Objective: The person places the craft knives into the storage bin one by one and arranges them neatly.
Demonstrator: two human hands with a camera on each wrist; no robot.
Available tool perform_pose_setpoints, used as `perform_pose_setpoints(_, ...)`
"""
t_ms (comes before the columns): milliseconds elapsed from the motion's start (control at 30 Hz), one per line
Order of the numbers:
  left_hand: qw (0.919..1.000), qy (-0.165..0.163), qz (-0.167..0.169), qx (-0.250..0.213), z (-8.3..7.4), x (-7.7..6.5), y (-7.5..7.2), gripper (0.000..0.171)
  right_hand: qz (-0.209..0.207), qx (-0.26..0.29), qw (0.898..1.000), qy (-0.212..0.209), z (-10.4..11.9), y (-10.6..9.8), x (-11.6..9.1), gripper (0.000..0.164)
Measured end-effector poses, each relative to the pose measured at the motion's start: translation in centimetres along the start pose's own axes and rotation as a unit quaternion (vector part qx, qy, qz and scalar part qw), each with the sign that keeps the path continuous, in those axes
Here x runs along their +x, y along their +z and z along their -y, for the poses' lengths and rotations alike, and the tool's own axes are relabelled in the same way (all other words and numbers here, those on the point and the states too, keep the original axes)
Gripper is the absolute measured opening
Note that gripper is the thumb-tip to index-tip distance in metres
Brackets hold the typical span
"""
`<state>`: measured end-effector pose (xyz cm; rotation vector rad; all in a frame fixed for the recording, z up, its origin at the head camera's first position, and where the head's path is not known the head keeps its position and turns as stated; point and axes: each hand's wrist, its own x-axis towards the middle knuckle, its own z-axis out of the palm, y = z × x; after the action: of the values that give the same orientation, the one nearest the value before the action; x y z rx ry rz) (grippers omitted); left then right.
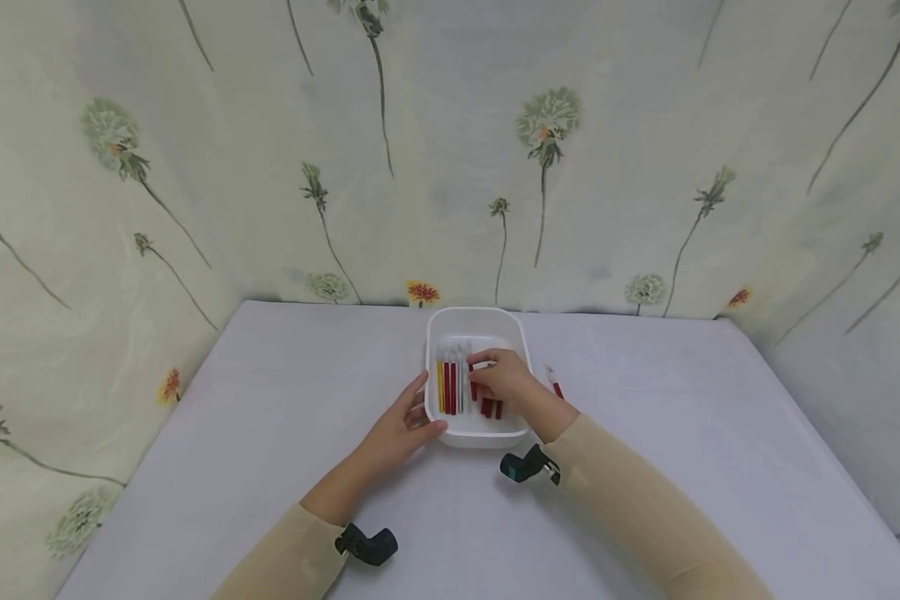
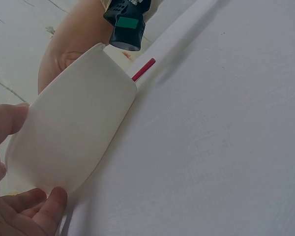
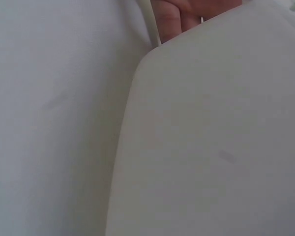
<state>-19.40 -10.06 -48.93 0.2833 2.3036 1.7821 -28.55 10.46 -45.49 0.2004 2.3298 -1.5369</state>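
Observation:
A white plastic tray stands near the far edge of the table. My left hand holds it at the near left corner, thumb at the front rim and fingers along the left side. In the left wrist view, its fingertips touch the tray's outer wall. Inside lie a yellow stick, several red sticks and a silvery one side by side, pale at their far ends. My right hand reaches over the right part and pinches a slender red stick; its tip is partly hidden.
Short dark red pieces show below the right hand in the tray. Another red stick with a pale end lies on the table to the right of the tray. A curtain with dandelion prints hangs behind the white-covered table.

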Motion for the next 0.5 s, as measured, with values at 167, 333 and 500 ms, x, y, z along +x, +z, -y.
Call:
perform_pose_setpoints(167,1.0,0.001,-0.002,0.002,0.05,0.01,0.01,0.088,-0.001,0.003,1.0,0.0,0.01,0.09,0.16,0.032)
perform_pose_setpoints(333,1.0,-0.001,0.0,-0.002,0.09,0.05,0.02,0.088,-0.005,-0.005,1.0,-0.005,0.03,0.16,0.19,0.032)
perform_pose_setpoints(500,1.0,-0.004,-0.002,-0.001,0.11,0.06,0.04,0.088,-0.009,-0.025,1.0,-0.005,-0.02,0.29,0.45,0.032)
